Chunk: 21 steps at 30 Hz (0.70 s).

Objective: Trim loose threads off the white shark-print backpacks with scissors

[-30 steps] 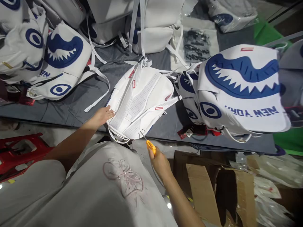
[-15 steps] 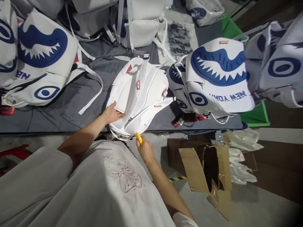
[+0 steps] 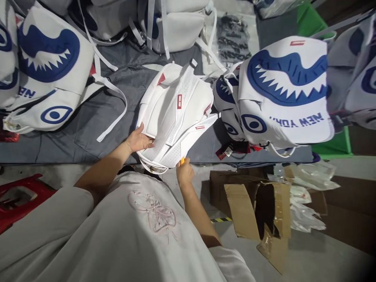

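A white backpack (image 3: 194,92) lies back side up at the front edge of the grey-covered table, its padded shoulder straps (image 3: 176,117) on top and its carry loop towards me. My left hand (image 3: 138,140) grips the pack's near left side, the thumb raised along the edge and the fingers on the strap. By the near right edge of the pack, my right hand (image 3: 185,172) is closed around a small yellow tool (image 3: 182,161). Most of that tool is hidden by the fingers, so its kind is unclear.
White backpacks with blue shark mouths stand left (image 3: 49,55) and right (image 3: 288,78); more sit behind. A printed plastic bag (image 3: 233,39) lies at the back. Below the table are an open cardboard box (image 3: 241,207), plastic wrappers (image 3: 308,211) and a red stool (image 3: 26,196).
My right hand has moved slightly right and up, to the pack's near right edge, and less of the yellow tool shows. The backpack has shifted a little, its straps lifting. My left hand stays on it.
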Motion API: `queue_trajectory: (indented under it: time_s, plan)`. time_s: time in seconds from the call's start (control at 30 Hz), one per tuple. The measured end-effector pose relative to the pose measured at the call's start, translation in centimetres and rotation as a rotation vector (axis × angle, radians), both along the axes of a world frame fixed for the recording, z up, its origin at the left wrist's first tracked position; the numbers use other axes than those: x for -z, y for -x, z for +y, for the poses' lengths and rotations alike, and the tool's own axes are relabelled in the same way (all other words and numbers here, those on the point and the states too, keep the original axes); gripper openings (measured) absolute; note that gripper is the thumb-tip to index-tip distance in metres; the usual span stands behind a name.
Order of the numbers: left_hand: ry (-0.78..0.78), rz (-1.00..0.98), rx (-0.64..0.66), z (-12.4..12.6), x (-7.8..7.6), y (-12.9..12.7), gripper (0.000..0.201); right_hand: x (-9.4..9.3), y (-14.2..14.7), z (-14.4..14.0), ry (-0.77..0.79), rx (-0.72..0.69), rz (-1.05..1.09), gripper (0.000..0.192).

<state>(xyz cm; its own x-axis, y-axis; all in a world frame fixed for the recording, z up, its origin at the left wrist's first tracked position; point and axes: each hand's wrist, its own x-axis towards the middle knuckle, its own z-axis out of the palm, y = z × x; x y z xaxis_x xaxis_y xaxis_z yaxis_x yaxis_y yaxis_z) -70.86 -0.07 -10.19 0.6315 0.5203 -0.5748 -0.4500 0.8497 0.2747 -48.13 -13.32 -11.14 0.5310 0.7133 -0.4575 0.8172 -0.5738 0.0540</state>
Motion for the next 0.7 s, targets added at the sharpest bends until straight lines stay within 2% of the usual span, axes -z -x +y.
queue_trajectory:
  time_s: [0.1,0.17,0.33,0.4,0.57,0.7]
  plan:
    - [-0.040,-0.018,-0.093,-1.0,-0.4,0.4,0.072,0.3,-0.4,-0.2,0.014,-0.006,0.006,0.026]
    - [-0.059,-0.050,-0.110,-1.2,0.0,0.4,0.076,0.5,-0.5,0.0,0.015,0.002,0.021,0.026]
    - [-0.051,-0.091,0.037,-0.4,1.8,0.2,0.080,0.1,-0.8,0.3,0.027,0.033,0.045,0.024]
    - [-0.068,-0.107,0.057,-0.1,1.6,0.6,0.076,-0.6,-0.6,-0.5,0.011,0.030,0.046,0.028]
    - [-0.110,-0.078,0.001,0.1,0.1,1.7,0.066,-2.4,0.7,-4.4,0.014,-0.004,0.083,0.036]
    - [-0.076,-0.047,0.037,0.2,0.4,0.9,0.072,-3.0,1.0,-6.4,0.015,0.071,0.111,0.038]
